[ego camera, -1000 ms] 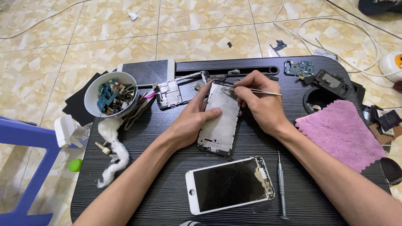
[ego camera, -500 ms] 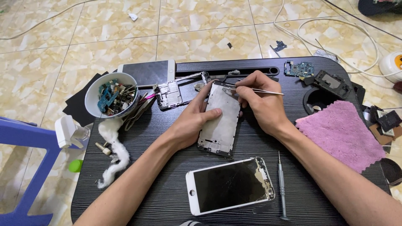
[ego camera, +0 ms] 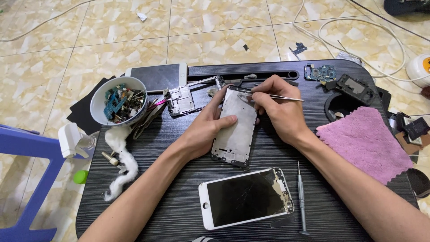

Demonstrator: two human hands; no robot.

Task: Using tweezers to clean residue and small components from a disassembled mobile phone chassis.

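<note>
Both hands work at the middle of a dark wood-grain surface (ego camera: 179,201). Left hand (ego camera: 207,130) grips a phone frame (ego camera: 236,130) from its left side, thumb laid across the pale inner plate and fingers curled behind the upper edge, tilting the frame up off the surface with its lower end resting near the middle. Right hand (ego camera: 280,114) is closed around thin metal tweezers (ego camera: 273,96), pinched between thumb and fingers; their tips reach the top of the frame, and the rear end points right.

Just below the frame lies a white phone (ego camera: 246,197) with a cracked dark screen, face up. Beside it on the right lies a slim screwdriver (ego camera: 301,199), running lengthwise, tip away from the person. A pink cloth (ego camera: 365,143) lies to the right of the right forearm.

Left of the hands stands a white bowl (ego camera: 101,101) filled with small parts, and beside it a metal shield piece (ego camera: 181,101). A tuft of cotton (ego camera: 121,163) trails below the bowl. Another phone (ego camera: 156,76) lies at the far left edge. A blue circuit board (ego camera: 320,71) and a black part (ego camera: 356,87) sit at the far right corner. White cable (ego camera: 358,33) loops over the tiled floor (ego camera: 89,31).
</note>
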